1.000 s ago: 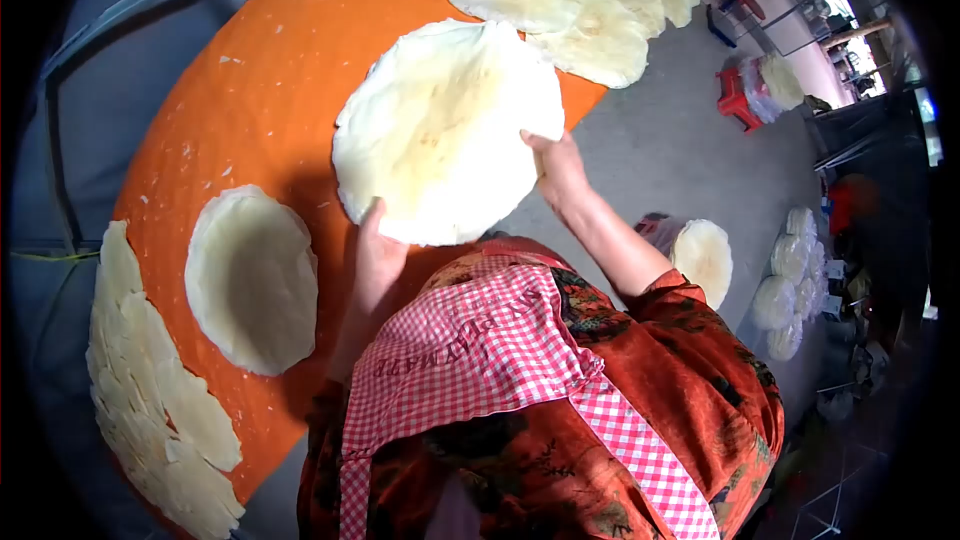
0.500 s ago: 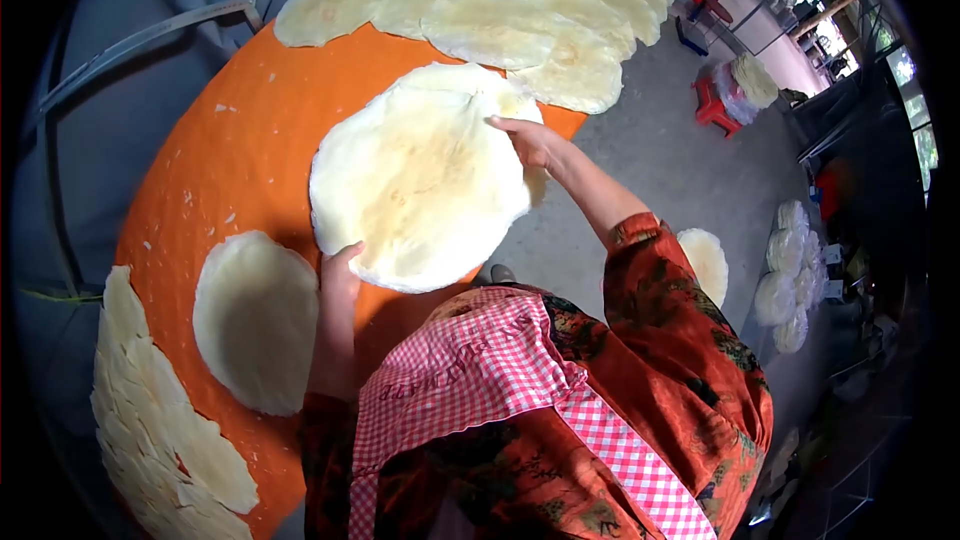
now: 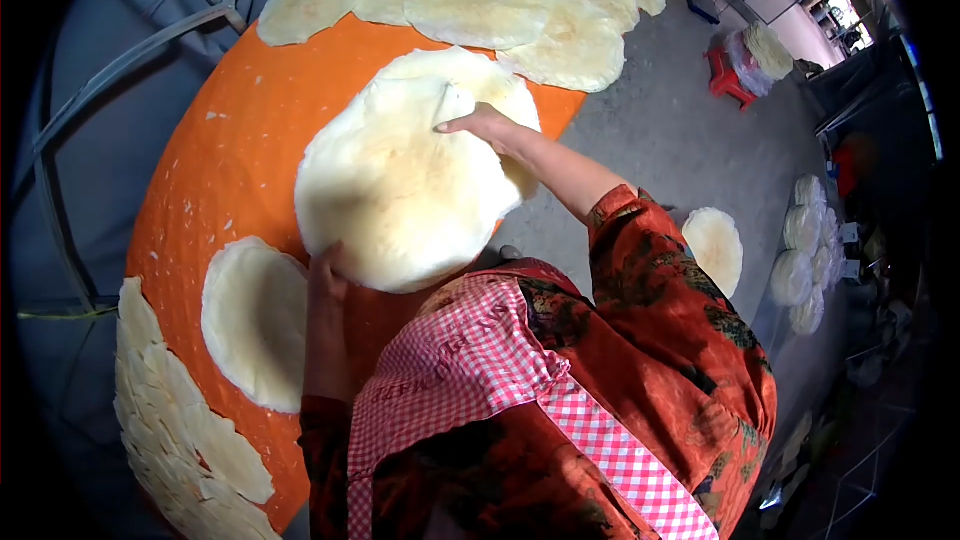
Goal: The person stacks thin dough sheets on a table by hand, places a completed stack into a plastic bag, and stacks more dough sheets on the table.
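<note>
A large, thin, pale round flatbread [image 3: 400, 180] with a faintly browned middle is held between my two hands above an orange cloth. My left hand [image 3: 328, 268] grips its lower left edge, fingers tucked underneath and partly in shadow. On the upper right side, my right hand [image 3: 480, 128] pinches the flatbread, where a small flap is folded up by the thumb. Part of another pale round shows beneath its right edge. To the left, a single flatbread [image 3: 255, 325] lies on the orange cloth [image 3: 225, 175], half shaded.
Overlapping flatbreads [image 3: 480, 0] cover the far end, and a pile of smaller pieces [image 3: 190, 430] lies at lower left. On the right are a red stool [image 3: 728, 80] with a stack on it, a pale round [image 3: 713, 250] and plastic-wrapped bundles [image 3: 800, 260]. Metal bars stand at left.
My right hand has moved left and inward over the flatbread, folding up a bit of its edge. The flatbread has shifted slightly left, and my left hand still grips it.
</note>
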`<state>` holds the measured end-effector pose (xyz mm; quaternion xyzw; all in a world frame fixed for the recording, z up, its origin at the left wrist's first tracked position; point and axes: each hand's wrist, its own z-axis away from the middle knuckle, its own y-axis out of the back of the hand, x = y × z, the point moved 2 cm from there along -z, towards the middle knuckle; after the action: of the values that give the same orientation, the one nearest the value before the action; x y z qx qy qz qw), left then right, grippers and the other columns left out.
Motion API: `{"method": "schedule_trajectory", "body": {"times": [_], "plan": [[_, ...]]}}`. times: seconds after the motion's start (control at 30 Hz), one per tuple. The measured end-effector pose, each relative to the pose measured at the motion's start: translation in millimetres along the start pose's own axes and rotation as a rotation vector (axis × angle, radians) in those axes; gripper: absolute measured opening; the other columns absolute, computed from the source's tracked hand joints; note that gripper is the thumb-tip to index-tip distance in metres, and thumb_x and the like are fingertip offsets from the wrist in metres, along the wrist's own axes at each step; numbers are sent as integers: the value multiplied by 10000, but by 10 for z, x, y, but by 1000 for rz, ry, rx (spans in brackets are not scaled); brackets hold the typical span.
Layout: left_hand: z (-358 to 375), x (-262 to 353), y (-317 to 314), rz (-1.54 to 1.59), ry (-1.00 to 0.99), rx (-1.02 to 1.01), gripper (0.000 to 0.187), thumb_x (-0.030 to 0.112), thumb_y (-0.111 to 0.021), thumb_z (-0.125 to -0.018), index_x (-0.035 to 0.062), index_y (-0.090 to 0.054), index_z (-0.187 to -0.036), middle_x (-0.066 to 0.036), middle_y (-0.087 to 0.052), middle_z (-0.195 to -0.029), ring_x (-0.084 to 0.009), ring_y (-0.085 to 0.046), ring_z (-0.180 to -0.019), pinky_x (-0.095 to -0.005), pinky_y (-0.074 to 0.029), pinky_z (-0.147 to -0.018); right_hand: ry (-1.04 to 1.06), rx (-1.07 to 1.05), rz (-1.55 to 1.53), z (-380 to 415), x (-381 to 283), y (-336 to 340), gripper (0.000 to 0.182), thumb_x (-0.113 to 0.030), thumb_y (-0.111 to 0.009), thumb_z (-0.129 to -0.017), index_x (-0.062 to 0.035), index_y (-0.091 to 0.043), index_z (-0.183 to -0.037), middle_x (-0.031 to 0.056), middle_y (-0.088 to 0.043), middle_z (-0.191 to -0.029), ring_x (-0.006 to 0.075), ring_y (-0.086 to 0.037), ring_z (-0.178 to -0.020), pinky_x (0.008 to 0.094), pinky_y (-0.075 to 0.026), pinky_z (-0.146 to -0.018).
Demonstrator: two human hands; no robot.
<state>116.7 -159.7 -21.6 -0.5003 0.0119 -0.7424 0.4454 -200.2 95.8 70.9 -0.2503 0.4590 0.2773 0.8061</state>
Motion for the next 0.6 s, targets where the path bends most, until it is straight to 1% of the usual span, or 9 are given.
{"method": "schedule_trajectory", "body": {"times": [0.07, 0.13, 0.2, 0.27, 0.37, 0.43, 0.47, 0.53, 0.6], "plan": [[174, 103, -296, -9, -8, 101, 471, 77, -684, -747, 0, -509, -1178, -70, -583, -1016, -228, -569, -913, -375, -495, -799, 87, 3, 1, 157, -158, -49, 558, -89, -755, -696, 21, -558, -1206, 148, -618, -1133, 267, -583, -1053, 361, -466, -923], [96, 113, -208, -217, -195, 21, 418, 89, -674, -764, -3, -533, -1146, -78, -595, -981, -232, -579, -886, -373, -498, -796, 182, -38, 101, 101, -263, -6, 563, -82, -740, -713, 33, -533, -1223, 157, -605, -1159, 266, -574, -1079, 358, -463, -940], [80, 155, -153, -270, -169, 26, 359, 101, -660, -782, -2, -558, -1111, -85, -605, -955, -236, -586, -872, -374, -500, -796, 212, -26, 209, 144, -473, 18, 553, -64, -727, -721, 47, -523, -1223, 164, -609, -1150, 266, -582, -1062, 354, -473, -933], [108, 484, -386, -162, 43, 109, 295, 113, -644, -802, 4, -585, -1070, -94, -614, -938, -238, -593, -870, -376, -502, -799, 264, 0, 236, 216, -876, 83, 534, -43, -718, -720, 62, -526, -1207, 170, -624, -1118, 272, -606, -1021, 353, -491, -916], [330, 774, -1088, -71, 24, 24, 252, 112, -632, -811, 1, -602, -1035, -103, -622, -940, -244, -598, -887, -389, -504, -793, 328, -44, 99, 148, -1309, 427, 490, 1, -702, -715, 74, -548, -1174, 185, -624, -1117, 282, -620, -1008, 375, -506, -899], [395, 804, -1558, -26, 30, 14, 254, 94, -623, -813, -2, -593, -1047, -105, -623, -946, -246, -599, -888, -396, -504, -787, 343, -179, -15, 142, -1466, 692, 493, -13, -707, -729, 91, -535, -1178, 209, -616, -1131, 298, -622, -1027, 387, -497, -936], [295, 725, -1652, -34, -5, 3, 269, 84, -631, -804, -2, -589, -1056, -107, -620, -960, -246, -598, -894, -391, -501, -790, 378, -198, 25, 134, -1497, 815, 489, -9, -705, -739, 103, -528, -1181, 215, -615, -1131, 296, -625, -1024, 387, -503, -925], [19, 419, -1687, -51, -75, -20, 302, 65, -647, -785, -1, -583, -1073, -109, -613, -988, -247, -596, -906, -381, -495, -797, 343, -84, 111, -17, -1306, 1083, 470, -15, -696, -753, 98, -534, -1179, 208, -622, -1121, 293, -628, -1013, 388, -509, -909], [-373, -191, -1396, -165, -351, -112, 355, 49, -668, -763, 4, -568, -1101, -106, -597, -1032, -234, -583, -922, -371, -484, -810, 232, 7, 199, -96, -1021, 1188, 504, -63, -703, -767, 95, -511, -1205, 209, -611, -1142, 302, -606, -1054, 399, -487, -939]]}}
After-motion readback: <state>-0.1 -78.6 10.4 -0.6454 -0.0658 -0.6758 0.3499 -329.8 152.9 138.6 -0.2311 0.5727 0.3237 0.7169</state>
